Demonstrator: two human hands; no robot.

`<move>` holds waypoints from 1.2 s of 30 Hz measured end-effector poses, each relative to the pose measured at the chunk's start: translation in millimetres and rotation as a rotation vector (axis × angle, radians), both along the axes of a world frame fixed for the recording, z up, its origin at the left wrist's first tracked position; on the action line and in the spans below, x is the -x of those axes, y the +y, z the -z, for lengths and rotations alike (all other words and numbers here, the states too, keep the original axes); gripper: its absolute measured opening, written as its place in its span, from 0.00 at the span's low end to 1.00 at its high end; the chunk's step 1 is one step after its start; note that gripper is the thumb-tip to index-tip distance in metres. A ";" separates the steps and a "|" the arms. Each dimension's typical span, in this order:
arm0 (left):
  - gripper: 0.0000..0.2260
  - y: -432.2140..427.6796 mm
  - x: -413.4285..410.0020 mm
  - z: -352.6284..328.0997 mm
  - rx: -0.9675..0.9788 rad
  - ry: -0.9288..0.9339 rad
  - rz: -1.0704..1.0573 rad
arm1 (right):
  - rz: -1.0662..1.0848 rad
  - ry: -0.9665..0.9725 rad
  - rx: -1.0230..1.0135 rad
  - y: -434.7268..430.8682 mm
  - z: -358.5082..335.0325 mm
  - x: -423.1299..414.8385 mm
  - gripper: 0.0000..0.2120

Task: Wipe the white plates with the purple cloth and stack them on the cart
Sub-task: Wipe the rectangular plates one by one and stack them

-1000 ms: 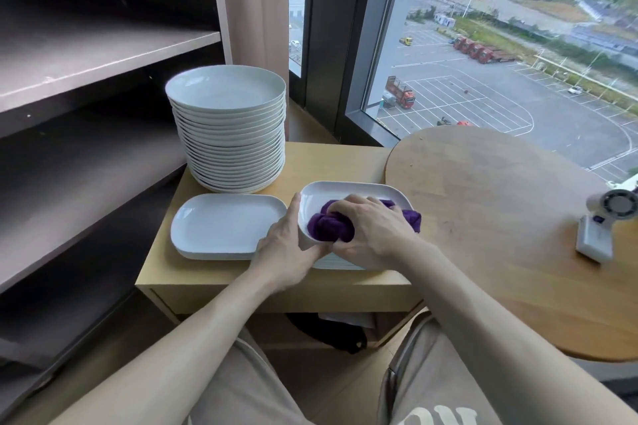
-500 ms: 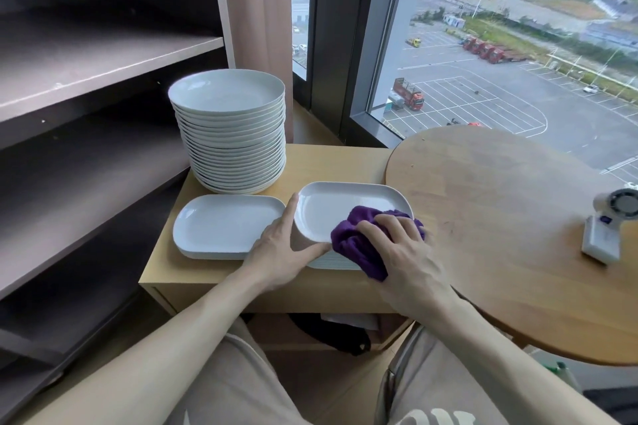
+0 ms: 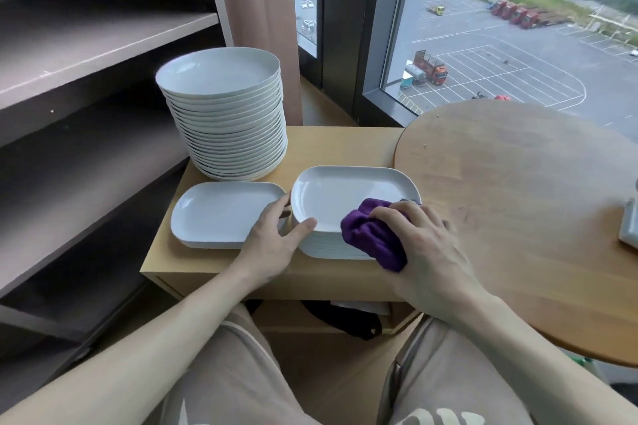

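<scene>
A stack of white rectangular plates (image 3: 348,193) sits on the wooden cart top (image 3: 331,141). My right hand (image 3: 424,252) grips the bunched purple cloth (image 3: 373,235) at the stack's near right corner. My left hand (image 3: 272,238) holds the top plate's near left rim, thumb on the rim and fingers at its side. Left of the stack lies a single white rectangular plate (image 3: 221,214). Behind it rises a tall stack of round white plates (image 3: 228,114).
A round wooden table (image 3: 524,203) adjoins the cart on the right, with a white device (image 3: 628,228) at its right edge. Dark shelves (image 3: 86,45) stand to the left. A window is behind. A black item (image 3: 345,317) lies on the cart's lower shelf.
My right hand has drawn the cloth from the plate's middle toward its near right corner. The left hand has stayed on the rim. The camera moved closer.
</scene>
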State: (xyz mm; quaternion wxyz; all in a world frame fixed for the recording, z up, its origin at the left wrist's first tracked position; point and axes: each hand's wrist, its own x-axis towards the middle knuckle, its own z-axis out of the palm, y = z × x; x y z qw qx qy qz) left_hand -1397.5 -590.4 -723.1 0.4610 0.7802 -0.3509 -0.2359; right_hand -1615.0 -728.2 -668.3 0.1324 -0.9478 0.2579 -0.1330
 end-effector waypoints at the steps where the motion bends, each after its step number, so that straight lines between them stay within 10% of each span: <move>1: 0.30 -0.1 0.8 -1.2 -0.006 -0.007 0.002 | -0.007 -0.002 0.005 0.1 1.7 -0.4 0.26; 25: 0.09 8.1 -37.4 -29.2 0.137 0.009 -0.449 | -0.092 -0.049 0.066 2.9 17.6 -6.3 0.24; 36: 0.19 42.4 -76.2 -43.9 0.027 0.119 -0.687 | -0.104 -0.069 0.115 -0.1 26.2 -8.2 0.29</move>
